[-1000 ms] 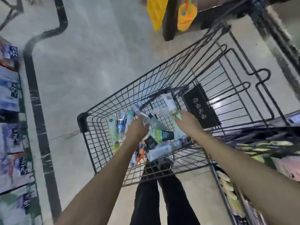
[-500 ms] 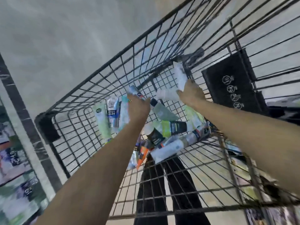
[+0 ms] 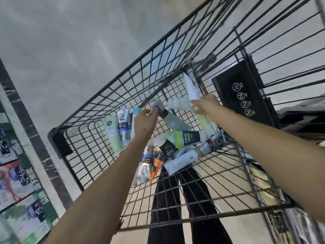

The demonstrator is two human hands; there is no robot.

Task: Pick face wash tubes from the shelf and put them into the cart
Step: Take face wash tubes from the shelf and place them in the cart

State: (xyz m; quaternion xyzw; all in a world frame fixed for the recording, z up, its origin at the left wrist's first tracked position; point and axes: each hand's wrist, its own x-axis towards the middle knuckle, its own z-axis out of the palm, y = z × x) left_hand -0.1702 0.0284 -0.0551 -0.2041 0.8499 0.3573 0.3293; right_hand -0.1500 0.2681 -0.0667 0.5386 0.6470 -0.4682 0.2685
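Lowering two more face wash tubes into a black wire cart (image 3: 98, 103), both hands reach deep into its basket. The left hand (image 3: 144, 120) pinches a grey tube with a blue and red label (image 3: 157, 107) between thumb and fingers, near the centre of the basket. The right hand (image 3: 204, 104), toward two o'clock from it, has its fingers curled round a white tube (image 3: 191, 87) that points up toward twelve o'clock; a second white tube (image 3: 178, 104) lies at its fingertips, and whether the hand holds that one too cannot be told.

Beneath the hands, a loose pile of tubes (image 3: 175, 147) already lies on the cart floor: green, silver, black, white and orange ones, scattered from nine o'clock round to four o'clock.

Judging by the pile, the task looks well along, with these tubes not yet released. How many remain on the shelf cannot be seen.

A black sign with round symbols (image 3: 244, 95) hangs on the cart wall at two o'clock. Blurred shelf stock with price tags (image 3: 19, 173) runs along the edge at eight o'clock. The person's dark trousers (image 3: 175, 208) show through the mesh at six o'clock.
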